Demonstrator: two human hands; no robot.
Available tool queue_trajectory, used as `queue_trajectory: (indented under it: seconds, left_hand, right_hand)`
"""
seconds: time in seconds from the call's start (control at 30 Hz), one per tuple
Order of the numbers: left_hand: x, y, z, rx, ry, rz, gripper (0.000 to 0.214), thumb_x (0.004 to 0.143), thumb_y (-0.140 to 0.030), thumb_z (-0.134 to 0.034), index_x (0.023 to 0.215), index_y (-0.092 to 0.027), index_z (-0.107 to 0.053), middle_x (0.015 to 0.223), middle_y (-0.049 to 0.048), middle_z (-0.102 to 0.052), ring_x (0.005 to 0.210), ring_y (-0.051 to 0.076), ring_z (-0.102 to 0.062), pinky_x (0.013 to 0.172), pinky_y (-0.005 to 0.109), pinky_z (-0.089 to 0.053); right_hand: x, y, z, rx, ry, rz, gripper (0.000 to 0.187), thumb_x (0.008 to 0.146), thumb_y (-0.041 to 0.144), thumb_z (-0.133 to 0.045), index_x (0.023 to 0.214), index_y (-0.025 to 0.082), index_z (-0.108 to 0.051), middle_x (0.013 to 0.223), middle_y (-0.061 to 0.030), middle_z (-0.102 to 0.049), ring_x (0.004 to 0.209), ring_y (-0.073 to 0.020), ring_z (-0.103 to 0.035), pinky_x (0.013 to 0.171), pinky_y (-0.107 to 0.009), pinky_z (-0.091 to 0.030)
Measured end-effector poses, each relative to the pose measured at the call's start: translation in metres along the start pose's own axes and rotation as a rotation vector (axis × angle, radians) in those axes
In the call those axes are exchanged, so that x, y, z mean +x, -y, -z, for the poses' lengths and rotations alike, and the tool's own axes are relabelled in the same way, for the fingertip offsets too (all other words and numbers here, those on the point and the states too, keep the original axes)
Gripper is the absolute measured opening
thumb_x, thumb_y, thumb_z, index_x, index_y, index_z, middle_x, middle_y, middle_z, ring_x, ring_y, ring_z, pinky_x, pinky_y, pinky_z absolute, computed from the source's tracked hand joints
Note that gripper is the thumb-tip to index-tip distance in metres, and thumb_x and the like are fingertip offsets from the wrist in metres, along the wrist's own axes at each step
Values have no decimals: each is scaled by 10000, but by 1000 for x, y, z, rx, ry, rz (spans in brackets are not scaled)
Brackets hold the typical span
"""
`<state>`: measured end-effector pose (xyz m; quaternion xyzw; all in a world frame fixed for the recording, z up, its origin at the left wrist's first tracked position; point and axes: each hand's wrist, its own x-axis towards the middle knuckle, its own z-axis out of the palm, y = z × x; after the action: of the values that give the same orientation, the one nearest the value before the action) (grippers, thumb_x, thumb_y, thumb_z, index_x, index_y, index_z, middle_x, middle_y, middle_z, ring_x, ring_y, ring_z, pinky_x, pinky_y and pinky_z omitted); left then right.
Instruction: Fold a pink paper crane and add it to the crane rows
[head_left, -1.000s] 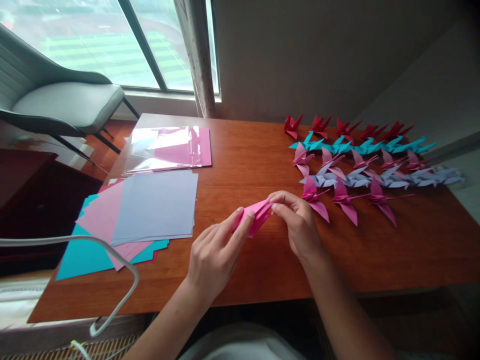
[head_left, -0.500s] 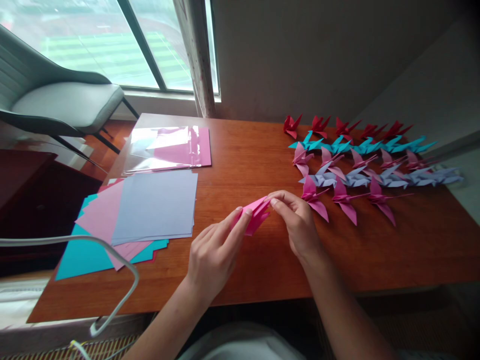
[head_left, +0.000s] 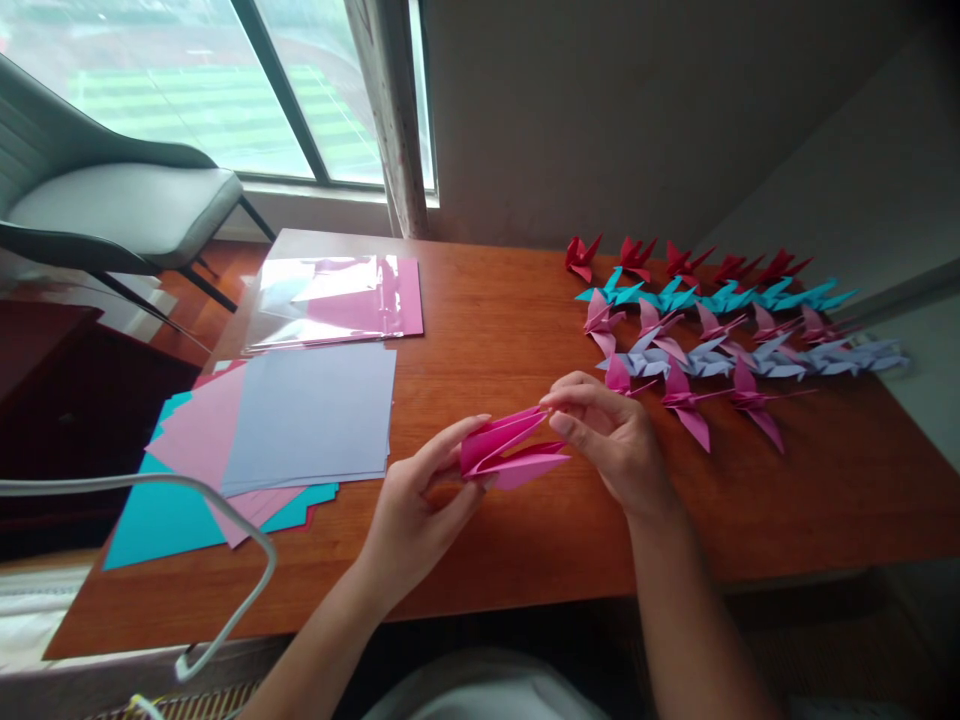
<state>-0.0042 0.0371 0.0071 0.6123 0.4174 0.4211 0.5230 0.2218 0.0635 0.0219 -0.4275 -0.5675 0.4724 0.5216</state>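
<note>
A hot-pink piece of folded origami paper (head_left: 517,465) is held above the table between both hands, its long flaps spread apart with a gap between them. My left hand (head_left: 416,510) grips its left end, fingers above and thumb below. With thumb and fingertips, my right hand (head_left: 607,430) pinches the tip of the upper flap on the right. Just beyond the right hand stand several hot-pink paper cranes (head_left: 684,402), the nearest one partly hidden by the hand.
Rows of red cranes (head_left: 636,258), turquoise cranes (head_left: 675,294), light-pink cranes (head_left: 660,328) and lavender cranes (head_left: 705,358) stand at the right. Left are loose paper sheets (head_left: 311,415) and a plastic packet of paper (head_left: 360,298). A white cable (head_left: 255,540) crosses the lower left; a chair (head_left: 127,210) stands beyond.
The folded pink paper has turned and its flaps have come apart. My left hand has shifted from a top pinch to holding its end; my right hand has moved slightly right.
</note>
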Motion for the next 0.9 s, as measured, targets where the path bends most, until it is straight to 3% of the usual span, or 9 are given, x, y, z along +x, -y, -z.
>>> queue_trajectory:
  seconds: [0.23,0.43,0.9]
  left_hand:
    - [0,-2,1,-138,93,63,459,932,-170,-662,1377,-251,-578,1200,54,-753,1058,183,-737,908,230,-592]
    - [0,-1,3,-169,159,100,450,949,-187,-641,1389,-255,-571,1231,67,-739,1065,192,-735,920,257,-599]
    - [1,-4,2,-184,156,141,450,936,-205,-648,1381,-221,-584,1165,84,-762,997,207,-755,872,279,-614]
  right_hand:
    - [-1,0,8,-12,45,53,195,855,195,-770,1004,320,-784,920,-5,-607,897,-167,-582,808,-307,-480]
    - [-1,3,19,-162,137,73,188,832,170,-791,961,308,-795,890,-7,-625,854,-172,-595,752,-315,-489]
    - [-2,1,18,-219,122,119,155,836,180,-785,925,306,-795,836,-4,-625,801,-173,-594,702,-327,-487]
